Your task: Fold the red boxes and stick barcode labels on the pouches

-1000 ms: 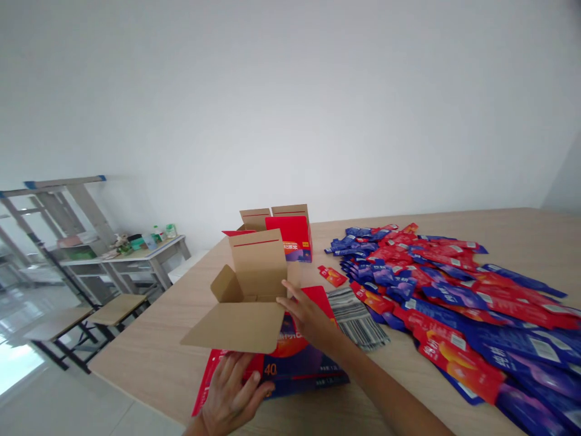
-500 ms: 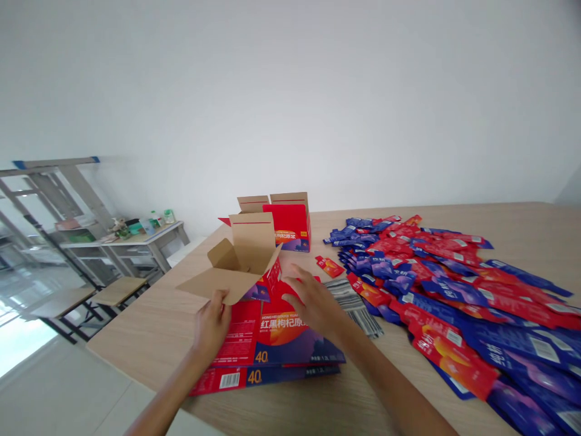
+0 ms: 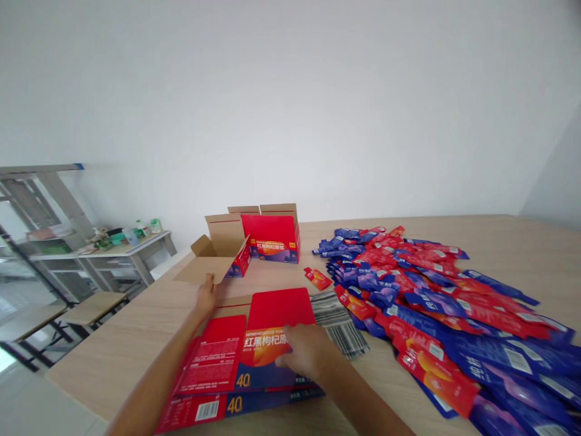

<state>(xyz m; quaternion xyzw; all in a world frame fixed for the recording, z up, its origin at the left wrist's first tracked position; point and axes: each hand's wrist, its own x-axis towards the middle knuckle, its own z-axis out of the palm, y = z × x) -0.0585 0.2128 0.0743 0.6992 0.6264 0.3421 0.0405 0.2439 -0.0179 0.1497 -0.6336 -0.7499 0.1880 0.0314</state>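
Closest to the person, just short of twelve o'clock, the flats (image 3: 240, 342) lie stacked on the tabletop (image 3: 136, 351), the right hand (image 3: 303, 348) over the upper one, its fingers and thumb spread apart; whether they touch the card I can't tell from here. Dragging instead of lifting could skid the upper flat off the lower, since the printed faces look slick. At one o'clock a striped cloth (image 3: 342, 324) meets the flats' edge and could get pulled along. The heap of pouches (image 3: 403, 287) sprawls at two, and the right forearm (image 3: 361, 393) swinging wide could send some sliding. A stray pouch (image 3: 318, 278) at half past twelve sits just beside the heap, easily overlooked. At eleven, the left hand (image 3: 207, 297) pinches the near flap (image 3: 200, 270) of the open box (image 3: 239, 263); a hard tug there could crease it or tip the box, which I'd guess is light. Beyond, at twelve, stands the far box (image 3: 275, 229), near enough that a shove could jolt it; whether the two touch is hidden.
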